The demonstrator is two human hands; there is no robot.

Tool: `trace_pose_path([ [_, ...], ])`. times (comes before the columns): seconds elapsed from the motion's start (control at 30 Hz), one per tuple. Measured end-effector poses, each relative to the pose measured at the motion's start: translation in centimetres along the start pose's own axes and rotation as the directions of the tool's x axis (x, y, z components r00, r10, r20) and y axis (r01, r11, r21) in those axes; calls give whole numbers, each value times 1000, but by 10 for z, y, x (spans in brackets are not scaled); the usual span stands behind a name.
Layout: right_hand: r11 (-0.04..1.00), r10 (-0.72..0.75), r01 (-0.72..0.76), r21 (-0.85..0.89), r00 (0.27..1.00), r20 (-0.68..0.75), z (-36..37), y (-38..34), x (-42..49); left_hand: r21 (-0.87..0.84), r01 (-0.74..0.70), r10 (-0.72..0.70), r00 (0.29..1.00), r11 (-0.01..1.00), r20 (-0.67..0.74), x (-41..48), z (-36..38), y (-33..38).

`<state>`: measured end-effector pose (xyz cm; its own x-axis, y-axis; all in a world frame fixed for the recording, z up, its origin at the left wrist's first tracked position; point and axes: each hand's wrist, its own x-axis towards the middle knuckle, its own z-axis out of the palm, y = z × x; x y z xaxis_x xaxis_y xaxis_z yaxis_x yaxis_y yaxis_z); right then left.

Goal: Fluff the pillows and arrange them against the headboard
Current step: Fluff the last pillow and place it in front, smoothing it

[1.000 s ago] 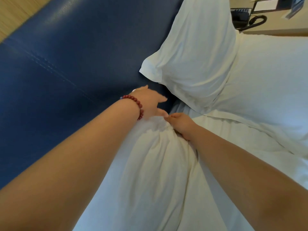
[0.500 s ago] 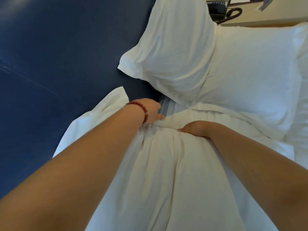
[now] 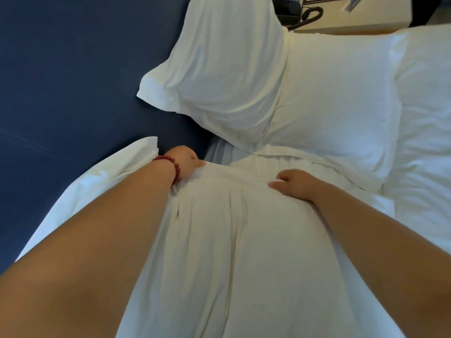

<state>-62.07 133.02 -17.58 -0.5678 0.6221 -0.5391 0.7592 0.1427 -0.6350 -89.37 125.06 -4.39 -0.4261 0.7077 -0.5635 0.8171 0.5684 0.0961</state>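
Observation:
A large white pillow [image 3: 219, 240] lies under both my arms, its far end near the blue headboard [image 3: 73, 81]. My left hand [image 3: 186, 161], with a red bead bracelet on the wrist, grips the pillow's far edge at the left. My right hand [image 3: 292, 184] presses on the pillow's top at the right, fingers curled into the fabric. A second white pillow [image 3: 219, 69] leans upright against the headboard beyond my hands. A third pillow [image 3: 336, 106] lies flat to its right.
A nightstand [image 3: 353, 23] with a black corded phone [image 3: 300, 11] stands at the top right. White bedding [image 3: 424, 142] fills the right side. The headboard covers the whole left.
My hands have moved apart along the pillow's far edge, the right one sliding rightward. The near pillow's left corner has come into view against the headboard.

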Motion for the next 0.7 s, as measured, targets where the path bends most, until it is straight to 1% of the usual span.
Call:
trace_pose_path([
  [0.03,996,52,-48,-79,997,58,-6,13,-6,-1,-1,1,1000,1000,-5,1,0,0],
  [0.07,992,106,-99,-83,992,74,-12,29,-13,1,-5,5,1000,1000,-11,3,1,1],
  [0.1,989,149,-148,-27,988,36,-16,43,-20,16,-4,4,1000,1000,-16,5,2,2],
  [0.17,973,231,-227,47,965,-122,-21,63,-26,95,12,-9,1000,995,-30,9,7,5],
  [0.27,954,275,-295,-45,929,-249,-14,71,-29,246,-19,31,999,969,-45,11,13,10],
  [0.33,958,252,-282,-40,903,-348,-9,61,-42,311,-100,116,993,945,-35,7,12,21],
  [0.4,981,179,-196,3,888,-423,1,46,-65,288,-224,220,974,931,45,-6,17,37],
  [0.43,989,137,-147,10,896,-422,8,37,-80,272,-282,256,958,920,129,-17,23,43],
  [0.47,992,101,-123,-34,920,-379,17,30,-96,279,-322,268,939,905,217,-26,30,47],
  [0.5,987,92,-129,-97,942,-323,28,28,-110,335,-333,245,928,881,279,-35,38,46],
  [0.53,973,114,-166,-159,948,-297,37,33,-121,426,-320,207,934,846,291,-42,44,43],
  [0.57,956,163,-230,-181,933,-322,42,42,-130,531,-279,173,955,800,242,-48,45,41],
  [0.6,939,234,-308,-154,898,-373,42,48,-137,608,-219,160,975,763,151,-54,44,41],
  [0.63,922,300,-373,-105,858,-417,42,51,-142,638,-175,172,983,750,68,-60,45,44],
  [0.67,912,327,-403,-80,830,-451,44,49,-148,628,-170,208,978,759,14,-70,48,48],
  [0.7,918,300,-387,-85,819,-488,50,42,-154,602,-185,243,970,777,-15,-84,55,53],
])
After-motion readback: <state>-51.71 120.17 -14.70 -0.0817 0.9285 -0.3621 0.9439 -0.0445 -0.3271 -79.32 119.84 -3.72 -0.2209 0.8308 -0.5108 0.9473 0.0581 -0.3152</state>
